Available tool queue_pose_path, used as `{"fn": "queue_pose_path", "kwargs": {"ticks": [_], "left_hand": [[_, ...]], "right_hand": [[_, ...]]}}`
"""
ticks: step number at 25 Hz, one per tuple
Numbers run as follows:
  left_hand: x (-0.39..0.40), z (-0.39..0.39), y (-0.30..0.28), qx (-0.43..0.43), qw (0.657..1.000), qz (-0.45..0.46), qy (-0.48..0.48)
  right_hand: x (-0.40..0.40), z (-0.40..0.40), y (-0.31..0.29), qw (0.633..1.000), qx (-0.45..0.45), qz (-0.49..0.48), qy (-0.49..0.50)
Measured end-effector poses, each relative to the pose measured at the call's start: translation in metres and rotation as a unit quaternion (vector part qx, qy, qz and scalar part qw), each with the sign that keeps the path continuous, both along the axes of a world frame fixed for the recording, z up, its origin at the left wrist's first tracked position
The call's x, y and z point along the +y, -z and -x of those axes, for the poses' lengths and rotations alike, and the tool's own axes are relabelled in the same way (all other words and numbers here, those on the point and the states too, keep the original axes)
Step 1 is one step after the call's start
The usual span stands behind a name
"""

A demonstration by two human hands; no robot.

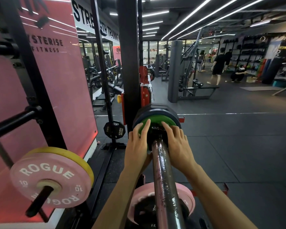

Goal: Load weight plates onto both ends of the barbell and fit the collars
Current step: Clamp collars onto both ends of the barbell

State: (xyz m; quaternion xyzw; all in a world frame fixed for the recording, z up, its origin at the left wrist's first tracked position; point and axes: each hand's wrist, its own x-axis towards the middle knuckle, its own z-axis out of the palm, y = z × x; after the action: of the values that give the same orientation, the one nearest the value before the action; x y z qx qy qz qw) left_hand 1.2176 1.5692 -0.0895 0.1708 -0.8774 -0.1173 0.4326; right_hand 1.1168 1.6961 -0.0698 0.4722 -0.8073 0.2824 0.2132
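Observation:
The barbell sleeve (163,171) runs from the bottom of the view up to the rack. A green plate (153,121) sits on it against a larger dark plate (155,111). A black collar (155,130) rings the sleeve right in front of the green plate. My left hand (137,142) lies on the collar's left side, fingers spread over the green plate. My right hand (177,142) grips the collar's right side. Both hands partly hide the collar.
A black rack upright (129,55) stands just behind the plates. Pink Rogue 10 kg plates hang on a storage peg (51,180) at left and another pink plate (185,200) sits below the sleeve. People stand far right across the rubber floor (238,146).

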Motion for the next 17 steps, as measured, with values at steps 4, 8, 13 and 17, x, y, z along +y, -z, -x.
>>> {"fn": "queue_pose_path", "kwargs": {"ticks": [4, 8, 13, 17], "left_hand": [[-0.0009, 0.0076, -0.0056, -0.032, 0.992, 0.113, -0.040], [-0.0040, 0.0109, -0.0020, -0.016, 0.992, 0.124, -0.010], [-0.0072, 0.0112, -0.0023, 0.007, 0.992, 0.129, -0.004], [-0.0059, 0.0110, 0.0025, 0.031, 0.993, 0.113, -0.009]], "right_hand": [[0.0036, 0.0024, 0.0055, 1.000, 0.021, -0.011, 0.019], [0.0045, 0.0036, 0.0062, 0.999, 0.038, -0.001, 0.019], [0.0054, 0.0024, 0.0064, 0.999, 0.041, 0.008, 0.003], [0.0043, 0.0022, 0.0074, 0.999, 0.044, 0.016, -0.007]]}}
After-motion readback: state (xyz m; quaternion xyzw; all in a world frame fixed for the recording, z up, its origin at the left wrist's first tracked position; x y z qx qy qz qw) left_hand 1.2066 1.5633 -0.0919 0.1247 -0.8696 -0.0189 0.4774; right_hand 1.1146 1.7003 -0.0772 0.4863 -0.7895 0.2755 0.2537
